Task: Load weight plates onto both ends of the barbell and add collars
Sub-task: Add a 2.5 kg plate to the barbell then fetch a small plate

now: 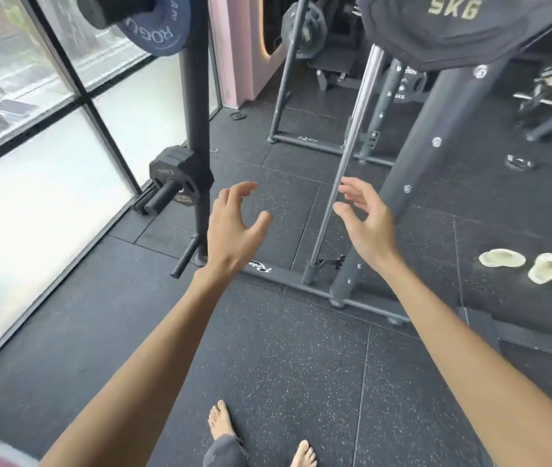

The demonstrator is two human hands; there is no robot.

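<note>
Both my arms reach forward over the black rubber floor. My left hand [234,227] is open with fingers spread and holds nothing. My right hand [365,220] is open too, palm facing left, just in front of a slanted steel guide rod [352,143]. A blue Rogue plate [158,28] sits on a black sleeve at the top left. A large black plate marked 5KG [443,28] hangs at the top right. Small black plates [173,176] rest on a low storage peg of the black upright [197,129], left of my left hand.
A glass wall [31,163] runs along the left. The rack's base bar [301,281] and thick slanted post [412,170] lie ahead. Two pale slippers [520,262] sit on the floor at right. My bare feet [224,423] stand at the bottom. More gym gear fills the back.
</note>
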